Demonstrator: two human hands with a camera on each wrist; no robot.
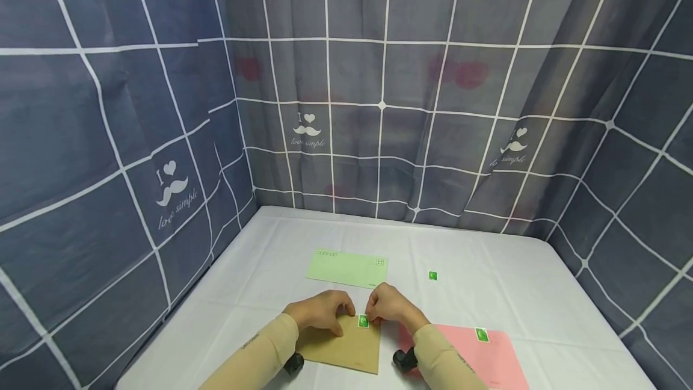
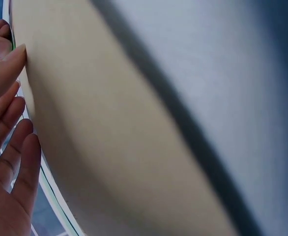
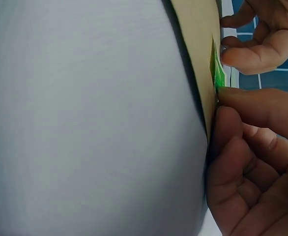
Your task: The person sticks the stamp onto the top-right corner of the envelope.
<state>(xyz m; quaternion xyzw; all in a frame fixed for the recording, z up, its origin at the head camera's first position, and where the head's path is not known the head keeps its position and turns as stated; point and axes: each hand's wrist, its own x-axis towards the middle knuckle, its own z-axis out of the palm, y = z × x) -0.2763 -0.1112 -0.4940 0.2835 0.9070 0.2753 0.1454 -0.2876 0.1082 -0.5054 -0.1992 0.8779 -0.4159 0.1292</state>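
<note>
A brown envelope (image 1: 346, 351) lies on the white table before me. Near its far right corner is a green stamp (image 1: 363, 321) with a white border. With thumb and index finger together, my right hand (image 1: 391, 304) pinches the stamp's right edge; in the right wrist view part of the stamp (image 3: 219, 73) stands out beyond the fingertips. My left hand (image 1: 323, 310) rests on the envelope's far edge left of the stamp, its thumb and fingers spread and touching the paper. Whether the stamp lies fully flat on the paper, I cannot tell.
Beyond my hands lies a light green envelope (image 1: 346, 267). A loose green stamp (image 1: 432, 275) is to its right on the tablecloth (image 1: 216, 342). A pink envelope (image 1: 489, 359) bearing a stamp (image 1: 482, 334) lies partly under my right forearm. Grey checked curtains (image 1: 352, 77) surround the table.
</note>
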